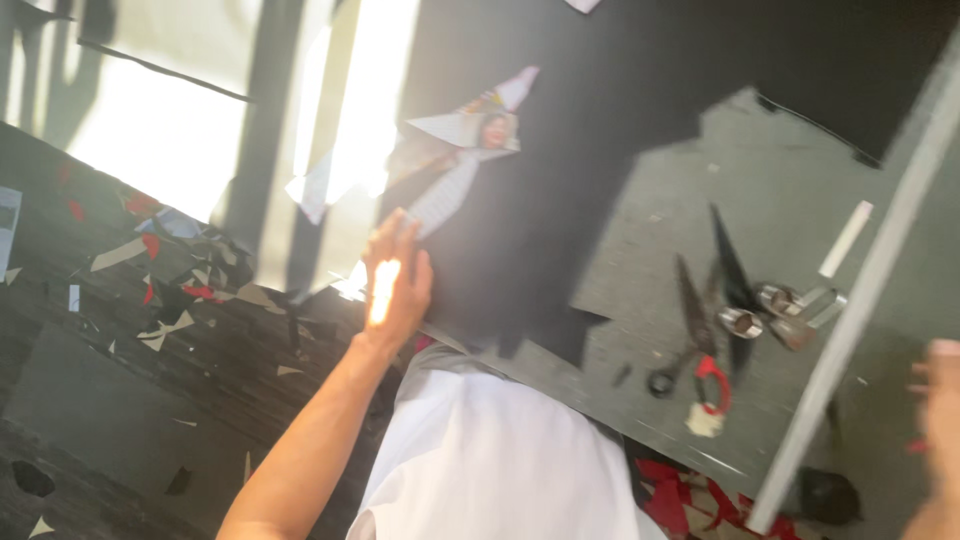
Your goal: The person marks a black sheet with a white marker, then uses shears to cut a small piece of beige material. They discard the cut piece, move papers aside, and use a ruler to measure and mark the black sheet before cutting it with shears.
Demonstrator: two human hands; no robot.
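Head view: left hand [398,278] flat on glossy black sheet [540,180], beside jagged paper cutout [455,160].

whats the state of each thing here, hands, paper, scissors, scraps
left hand: open, flat on the black sheet
black sheet: lying flat, cut-out pictures on it
cut-out pictures: resting on the sheet
scissors: lying on the grey board, untouched
right hand: at the frame edge, blurred
paper scraps: scattered on the floor

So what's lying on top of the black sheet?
A cut-out photo collage lies on the black sheet, and the left hand presses flat on its lower edge. Whatever is under the sheet is covered.
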